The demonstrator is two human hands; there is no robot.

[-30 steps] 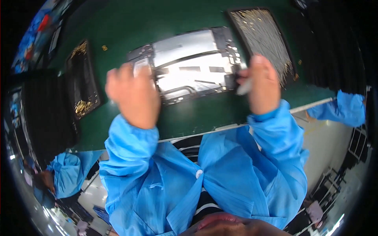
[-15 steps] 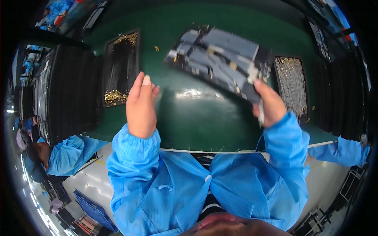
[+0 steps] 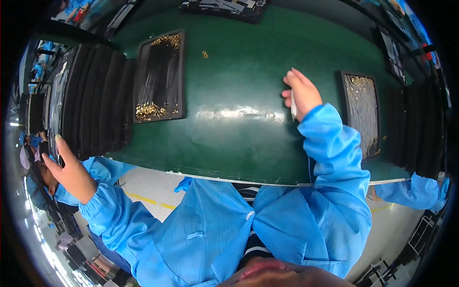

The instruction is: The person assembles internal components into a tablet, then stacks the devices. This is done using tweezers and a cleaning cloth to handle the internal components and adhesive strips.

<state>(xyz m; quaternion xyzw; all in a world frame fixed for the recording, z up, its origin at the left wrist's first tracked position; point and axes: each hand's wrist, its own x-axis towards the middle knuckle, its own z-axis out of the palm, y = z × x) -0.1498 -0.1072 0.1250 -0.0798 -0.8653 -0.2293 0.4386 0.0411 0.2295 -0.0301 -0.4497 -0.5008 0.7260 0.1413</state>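
The left arm stretches out from the body to the near left, its blue sleeve (image 3: 126, 222) running past the near edge of the counter (image 3: 239, 148). The left hand (image 3: 71, 170) is raised at the near end of the left stack (image 3: 93, 98), a row of black layers with a panel-like face on its left side. Its fingers are spread wide and hold nothing that shows; one points to the far side, close to the stack, but whether it touches cannot be told.

The right arm bends at the elbow and reaches over the counter, its forearm angled to the far left. The right hand (image 3: 305, 95) hangs over the middle right of the counter, its fingers partly curled and closed narrowly on a white piece (image 3: 293, 106), whose tip points to the near side. A thin blue cord (image 3: 309, 167) hangs below that sleeve.

The panel (image 3: 224, 5) lies at the far edge of view, well apart from both hands. On the left is a tray (image 3: 181, 103) of black gold-ended cables, with a yellow loop (image 3: 205, 54) just beside it; on the right, beyond the right hand, a tray of grey cables (image 3: 361, 110) sits near the right stack (image 3: 413, 129).
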